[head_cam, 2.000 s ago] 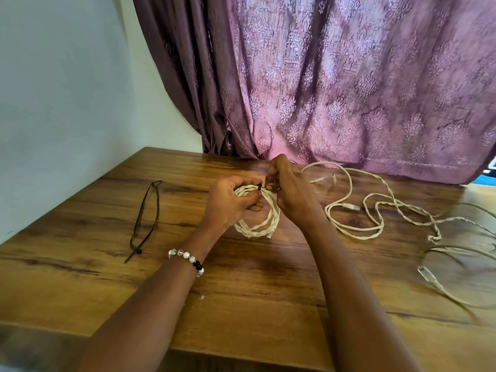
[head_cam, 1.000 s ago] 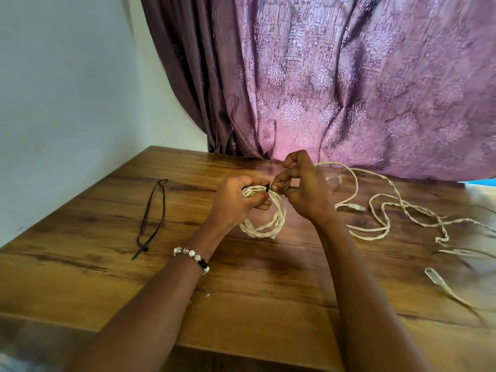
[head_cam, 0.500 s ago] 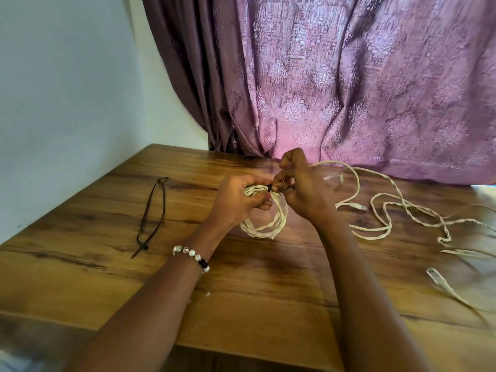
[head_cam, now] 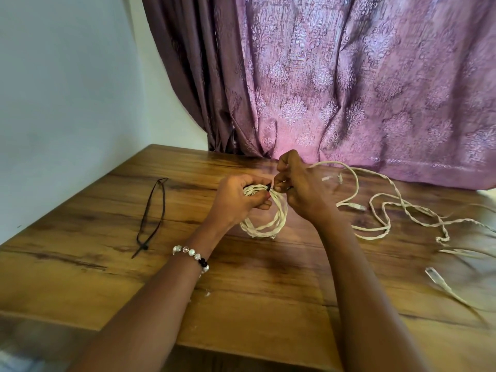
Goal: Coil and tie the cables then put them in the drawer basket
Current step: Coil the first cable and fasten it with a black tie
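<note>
**Both hands work a black tie at the top of a coiled white cable**

Near the middle of the wooden table, the left hand curls its fingers round the upper part of a coiled cable, a bundle of pale, twisted loops. The coil hangs down from the grip, and its lowest loops sit at or just above the tabletop; contact cannot be judged. The right hand is at 3 o'clock from the left, almost touching it, with thumb and fingers pinched on a small black tie that sits on top of the coil. How far the tie is closed cannot be told, since the fingers cover most of it.

A beaded bracelet circles the left wrist.

At 9 o'clock from the hands, well apart, a loose black cable tie lies flat on the wood in a long narrow loop, its head at the near end.

From 2 to 4 o'clock of the hands, loose cables of the same pale colour sprawl across the table in open curves. A connector lies among them near the right wrist.

At 12 o'clock, a patterned purple curtain hangs down to the table's far edge. A pale wall fills the 10 o'clock side.
</note>
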The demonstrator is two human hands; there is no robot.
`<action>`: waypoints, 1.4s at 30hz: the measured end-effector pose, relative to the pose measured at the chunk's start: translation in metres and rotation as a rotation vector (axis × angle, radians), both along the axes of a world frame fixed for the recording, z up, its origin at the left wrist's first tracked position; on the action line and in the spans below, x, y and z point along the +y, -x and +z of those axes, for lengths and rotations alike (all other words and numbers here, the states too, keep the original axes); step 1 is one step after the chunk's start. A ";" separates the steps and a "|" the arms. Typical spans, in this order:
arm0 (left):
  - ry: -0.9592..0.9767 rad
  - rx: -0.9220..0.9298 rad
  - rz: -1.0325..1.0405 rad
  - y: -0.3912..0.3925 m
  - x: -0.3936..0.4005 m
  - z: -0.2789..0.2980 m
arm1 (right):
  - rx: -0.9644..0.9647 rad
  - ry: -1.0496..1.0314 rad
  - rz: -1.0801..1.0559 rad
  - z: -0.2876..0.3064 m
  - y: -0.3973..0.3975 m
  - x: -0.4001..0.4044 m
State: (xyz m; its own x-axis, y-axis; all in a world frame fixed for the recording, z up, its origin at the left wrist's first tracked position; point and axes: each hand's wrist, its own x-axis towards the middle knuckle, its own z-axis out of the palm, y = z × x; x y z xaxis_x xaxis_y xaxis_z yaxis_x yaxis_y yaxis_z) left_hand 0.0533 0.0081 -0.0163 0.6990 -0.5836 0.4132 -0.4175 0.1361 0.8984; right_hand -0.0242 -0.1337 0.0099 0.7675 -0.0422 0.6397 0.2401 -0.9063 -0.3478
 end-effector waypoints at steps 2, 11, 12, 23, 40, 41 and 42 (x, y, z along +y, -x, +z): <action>-0.008 0.003 -0.008 -0.001 0.000 0.000 | -0.029 0.036 0.003 0.000 0.000 0.002; -0.023 -0.009 -0.006 0.002 0.001 0.000 | -0.006 -0.008 0.024 0.000 0.000 0.001; -0.022 -0.013 -0.005 0.002 0.001 0.000 | 0.002 -0.008 0.025 -0.001 0.001 0.000; -0.037 0.031 -0.039 0.003 0.004 0.003 | -0.002 0.068 0.019 0.001 0.002 0.002; -0.040 -0.021 -0.025 0.001 0.004 0.002 | 0.019 0.060 -0.041 0.001 0.001 0.009; -0.039 -0.022 -0.028 0.000 0.005 0.002 | 0.022 0.046 -0.033 0.002 0.002 0.010; -0.038 -0.027 -0.030 0.000 0.005 0.002 | 0.022 0.037 -0.028 0.002 0.003 0.011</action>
State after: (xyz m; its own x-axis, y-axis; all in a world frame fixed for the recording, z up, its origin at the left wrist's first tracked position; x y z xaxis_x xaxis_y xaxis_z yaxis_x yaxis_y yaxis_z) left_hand 0.0533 0.0131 -0.0146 0.6700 -0.6199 0.4085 -0.4378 0.1145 0.8918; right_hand -0.0274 -0.1232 0.0124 0.7803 -0.0409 0.6241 0.2070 -0.9248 -0.3193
